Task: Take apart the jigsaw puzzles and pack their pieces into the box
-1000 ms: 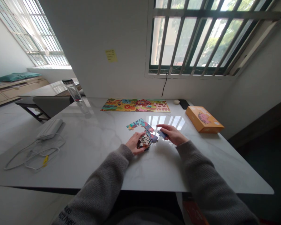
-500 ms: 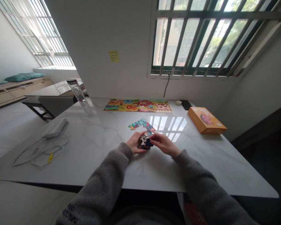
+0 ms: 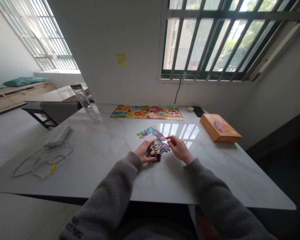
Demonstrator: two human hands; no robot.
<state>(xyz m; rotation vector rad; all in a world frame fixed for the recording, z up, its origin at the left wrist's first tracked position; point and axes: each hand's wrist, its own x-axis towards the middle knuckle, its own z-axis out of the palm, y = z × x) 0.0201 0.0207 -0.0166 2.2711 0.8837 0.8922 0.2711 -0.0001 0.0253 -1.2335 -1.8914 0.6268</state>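
White marbled tabletop, and the left hand clasps a stack of puzzle pieces! Right hand curls just beside them, pinching anything or not, I can't tell; joined pieces lie just beyond.

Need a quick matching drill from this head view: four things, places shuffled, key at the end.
Things
1. stack of puzzle pieces
2. joined puzzle pieces
3. orange box
4. yellow note

Places
A. lying on the table, just beyond the left hand
B. stuck on the wall
C. held in the left hand
D. at the table's right side, past the right hand

Pairs: 1-C, 2-A, 3-D, 4-B
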